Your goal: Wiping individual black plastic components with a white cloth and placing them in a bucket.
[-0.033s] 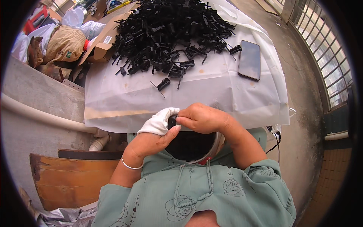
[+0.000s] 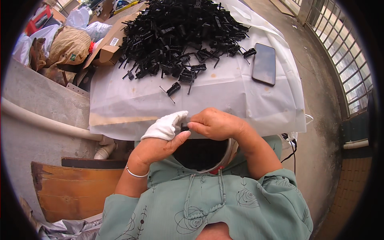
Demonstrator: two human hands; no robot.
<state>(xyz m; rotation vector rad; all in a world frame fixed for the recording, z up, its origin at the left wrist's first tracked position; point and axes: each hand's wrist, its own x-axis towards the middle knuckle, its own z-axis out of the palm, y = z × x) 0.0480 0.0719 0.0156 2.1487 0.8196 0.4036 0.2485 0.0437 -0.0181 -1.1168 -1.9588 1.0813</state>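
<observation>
Close to my lap, just off the table's front edge, my two hands meet around a small black plastic part, mostly hidden by the fingers. A white glove covers the fingers of my left hand, while its thumb is bare. This hand is cupped, with the part between the gloved fingers and the thumb. My bare right hand pinches the part from the other side with thumb and curled forefinger. Beneath the hands is a round, dark-looking container with a pale rim. A heap of black plastic parts with thin stems covers the table's far side.
A white sheet covers the table. One loose black part lies before the heap, and a phone rests to the right. Cardboard and bags stand at the far left. A pipe runs along the left wall.
The gloved fingers of my left hand have straightened a little and shifted left, leaving a small gap to my right hand. My right hand has hardly moved.
</observation>
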